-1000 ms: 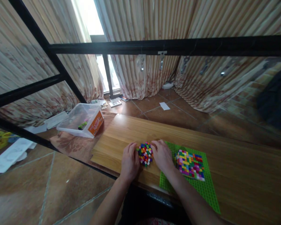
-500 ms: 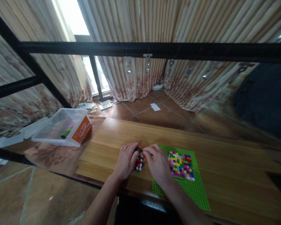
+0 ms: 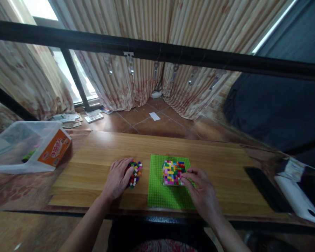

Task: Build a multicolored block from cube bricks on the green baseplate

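Note:
My left hand [image 3: 117,177] rests on the wooden table [image 3: 99,154], its fingers laid over a loose clump of small multicoloured bricks [image 3: 135,172]. To its right lies a green baseplate [image 3: 168,196] with a square multicoloured brick block [image 3: 173,172] built on it. My right hand [image 3: 200,190] lies on the plate with its fingertips touching the block's right front corner. I cannot tell whether those fingers pinch a brick.
A clear plastic box with an orange label [image 3: 28,147] sits at the table's left. A black flat object [image 3: 265,189] and a white object [image 3: 299,199] lie at the right end. A black metal bar [image 3: 157,50] crosses overhead, with curtains and tiled floor beyond.
My right hand has left the loose clump and moved right onto the block on the baseplate. My left hand has stayed on the clump. The view has swung to the right.

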`<state>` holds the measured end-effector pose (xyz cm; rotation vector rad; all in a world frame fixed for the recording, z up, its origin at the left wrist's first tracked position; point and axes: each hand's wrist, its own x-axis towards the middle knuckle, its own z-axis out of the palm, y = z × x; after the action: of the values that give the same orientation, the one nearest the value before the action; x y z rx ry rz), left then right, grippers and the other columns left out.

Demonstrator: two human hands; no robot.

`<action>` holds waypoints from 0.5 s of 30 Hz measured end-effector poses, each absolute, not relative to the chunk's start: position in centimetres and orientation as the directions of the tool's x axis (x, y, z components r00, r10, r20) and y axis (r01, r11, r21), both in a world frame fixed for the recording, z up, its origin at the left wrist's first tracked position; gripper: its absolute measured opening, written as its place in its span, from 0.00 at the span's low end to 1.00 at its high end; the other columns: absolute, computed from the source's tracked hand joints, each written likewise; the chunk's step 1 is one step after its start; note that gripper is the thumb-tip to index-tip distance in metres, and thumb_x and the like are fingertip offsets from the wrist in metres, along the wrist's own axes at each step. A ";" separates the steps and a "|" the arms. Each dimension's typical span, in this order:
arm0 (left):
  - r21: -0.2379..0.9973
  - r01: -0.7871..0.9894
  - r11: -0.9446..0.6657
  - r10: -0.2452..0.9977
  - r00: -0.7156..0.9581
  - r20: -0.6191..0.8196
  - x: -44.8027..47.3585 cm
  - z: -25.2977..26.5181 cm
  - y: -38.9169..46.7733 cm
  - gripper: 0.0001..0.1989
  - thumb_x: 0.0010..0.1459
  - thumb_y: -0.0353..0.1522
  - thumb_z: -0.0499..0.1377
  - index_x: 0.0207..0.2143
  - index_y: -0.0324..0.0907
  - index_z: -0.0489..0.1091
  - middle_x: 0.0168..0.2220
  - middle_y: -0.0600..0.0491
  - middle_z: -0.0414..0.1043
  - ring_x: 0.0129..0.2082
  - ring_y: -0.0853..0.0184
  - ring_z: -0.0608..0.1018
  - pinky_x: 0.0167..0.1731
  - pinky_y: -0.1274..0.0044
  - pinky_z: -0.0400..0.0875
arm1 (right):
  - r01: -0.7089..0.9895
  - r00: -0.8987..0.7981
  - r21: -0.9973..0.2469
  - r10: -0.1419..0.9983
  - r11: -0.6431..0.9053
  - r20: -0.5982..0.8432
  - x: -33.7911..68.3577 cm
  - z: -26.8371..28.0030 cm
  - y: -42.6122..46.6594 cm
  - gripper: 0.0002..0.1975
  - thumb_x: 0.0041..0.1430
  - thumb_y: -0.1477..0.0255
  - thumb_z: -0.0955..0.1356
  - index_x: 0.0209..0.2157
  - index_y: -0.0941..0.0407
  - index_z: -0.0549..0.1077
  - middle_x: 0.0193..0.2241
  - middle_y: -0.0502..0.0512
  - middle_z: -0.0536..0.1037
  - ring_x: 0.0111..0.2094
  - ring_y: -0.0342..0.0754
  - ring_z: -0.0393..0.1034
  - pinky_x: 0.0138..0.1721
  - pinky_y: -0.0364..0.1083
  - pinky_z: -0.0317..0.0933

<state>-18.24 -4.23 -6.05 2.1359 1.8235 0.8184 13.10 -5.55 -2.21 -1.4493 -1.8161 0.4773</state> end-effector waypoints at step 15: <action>0.516 0.832 -0.205 0.961 0.070 0.269 -18.3 -6.2 -4.1 0.21 0.65 0.41 0.45 0.53 0.44 0.67 0.52 0.49 0.72 0.54 0.60 0.71 0.56 0.64 0.62 | 0.632 0.000 -0.753 0.972 0.183 0.237 11.7 -2.3 -4.3 0.08 0.56 0.66 0.67 0.29 0.53 0.77 0.41 0.57 0.72 0.44 0.52 0.68 0.43 0.52 0.65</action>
<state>-18.29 -4.07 -6.17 2.1191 1.8188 0.8313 11.72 -4.33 -2.35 -1.5291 -1.7141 0.5754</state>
